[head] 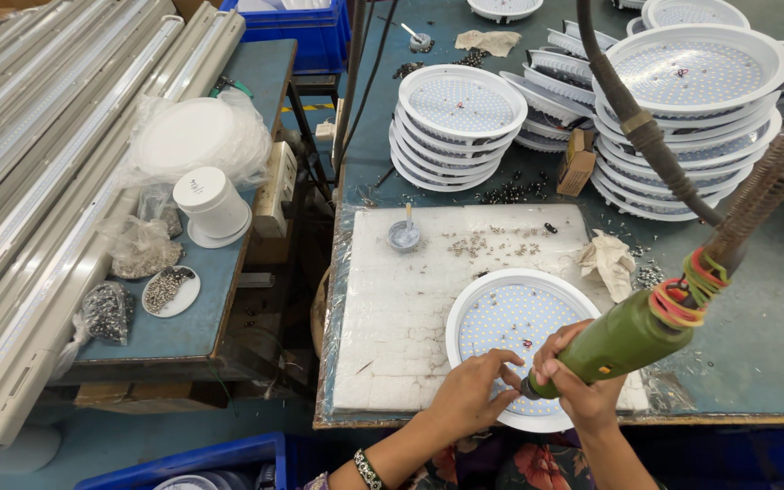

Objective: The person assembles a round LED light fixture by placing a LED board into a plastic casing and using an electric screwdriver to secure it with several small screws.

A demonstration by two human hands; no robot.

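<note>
right hand point(583, 386) gripping the green electric screwdriver point(623, 340) | tip down on the round white LED panel point(514, 318) | left hand point(469, 395) pinching at the panel next to the tip, fingers mostly closed

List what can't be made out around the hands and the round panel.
Head view only:
- Driver tip: hidden between the left hand and right hand.
- What the left fingers pinch: too small.
- Panel near rim: covered by both hands.
- Screws on the foam pad: too small to count.
- Hose: cut off at the top edge.
</note>
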